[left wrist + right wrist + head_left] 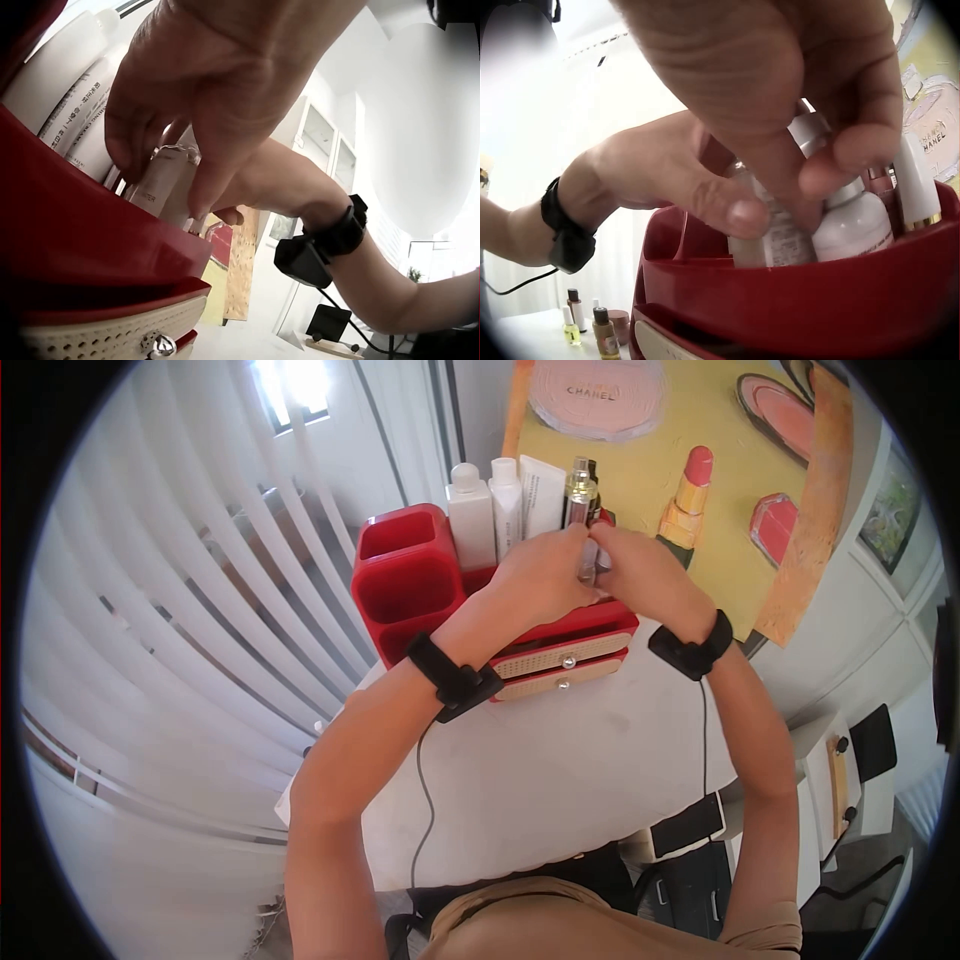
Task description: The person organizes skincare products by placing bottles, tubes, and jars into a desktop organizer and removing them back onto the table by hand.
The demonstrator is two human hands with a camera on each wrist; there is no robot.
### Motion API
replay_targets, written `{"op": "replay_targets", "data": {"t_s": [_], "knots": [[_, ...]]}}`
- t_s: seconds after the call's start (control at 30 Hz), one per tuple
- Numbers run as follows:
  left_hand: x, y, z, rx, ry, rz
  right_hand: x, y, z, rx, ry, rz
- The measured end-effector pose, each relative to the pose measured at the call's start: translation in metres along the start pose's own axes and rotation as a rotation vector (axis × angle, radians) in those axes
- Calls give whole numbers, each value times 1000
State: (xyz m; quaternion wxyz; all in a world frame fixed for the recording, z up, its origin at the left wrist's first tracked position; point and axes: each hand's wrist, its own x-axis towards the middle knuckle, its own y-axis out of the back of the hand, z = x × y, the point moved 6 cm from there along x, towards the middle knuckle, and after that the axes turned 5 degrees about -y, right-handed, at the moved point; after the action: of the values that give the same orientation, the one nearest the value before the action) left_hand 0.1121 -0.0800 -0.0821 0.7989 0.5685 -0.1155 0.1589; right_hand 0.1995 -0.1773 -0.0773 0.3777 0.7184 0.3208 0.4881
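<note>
My left hand (545, 575) reaches over the front of the red organizer (405, 595). Its thumb and fingers grip a clear bottle (161, 184) with small print, low behind the red front wall. Close beside it, my right hand (650, 575) reaches into the same compartment. In the right wrist view, its thumb and finger pinch the upper part of a white round-shouldered bottle (853, 229), right next to the clear one. White bottles (470, 515) and a white tube (542, 495) stand left of the hands. Behind the fingers rises a gold-necked perfume bottle (579, 485).
Two woven-front drawers (530, 660) with round knobs face me, the upper slightly pulled out. The white table (560, 780) spreads in front. A makeup-themed painting (735, 510) stands behind on the right, blinds (200, 560) on the left. Small bottles (604, 334) stand beside the organizer.
</note>
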Motion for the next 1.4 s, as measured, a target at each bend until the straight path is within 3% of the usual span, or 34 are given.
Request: {"op": "replay_targets", "data": {"t_s": [0.03, 0.13, 0.2, 0.23, 0.27, 0.3, 0.37, 0.4, 0.43, 0.53, 0.63, 0.77, 0.83, 0.97, 1.03, 1.1, 1.13, 1.2, 1.27, 1.33, 1.4], "knots": [[0, 8, 1, -50, -34, 78, 2, 2, 7, 22, 28, 16], [-15, 34, -2, -120, -61, 207, -1, 29, 3, 394, -157, -85], [-45, 67, 0, -120, -107, 320, -15, 59, -27, 426, -109, 83], [-65, 85, 7, -110, -130, 361, -26, 63, -40, 565, -192, 59], [-89, 100, 12, -115, -57, 328, -38, 71, -58, 323, -111, 146], [-119, 110, 15, -124, 6, 297, -49, 66, -71, 296, -143, 85], [-174, 118, 10, -114, 1, 275, -70, 34, -116, 299, 13, -97], [-199, 114, 7, -94, 92, 185, -78, 9, -134, 288, 137, -282], [-223, 109, 3, -77, 187, 96, -89, -18, -147, 313, 229, -334], [-286, 83, -17, -12, 196, 43, -99, -101, -180, 246, 406, -483], [-311, 55, -37, 72, 203, -36, -84, -152, -192, 166, 383, -443], [-315, 28, -59, 110, 231, -90, -66, -170, -197, 92, 322, -416], [-309, 23, -67, 149, 253, -142, -72, -167, -178, 128, 364, -324], [-281, 58, -36, 204, 73, -64, -74, -82, -147, 98, 230, -280], [-256, 84, -16, 98, 128, -25, -67, -13, -108, 417, 292, -5], [-217, 86, 1, 64, 38, 46, -49, 36, -54, 131, -144, 67], [-192, 87, 11, 16, -45, 116, -45, 49, -32, 16, -133, 173], [-129, 80, 24, 72, -136, 176, -43, 52, -6, -94, -120, 288], [-64, 69, 17, 58, -8, 201, -41, 28, 14, 61, -162, 48], [-15, 48, 5, 104, -27, 301, -39, 13, 25, 81, -126, 59], [12, 27, -1, 92, -77, 273, -38, 3, 30, 164, -60, 70]]}}
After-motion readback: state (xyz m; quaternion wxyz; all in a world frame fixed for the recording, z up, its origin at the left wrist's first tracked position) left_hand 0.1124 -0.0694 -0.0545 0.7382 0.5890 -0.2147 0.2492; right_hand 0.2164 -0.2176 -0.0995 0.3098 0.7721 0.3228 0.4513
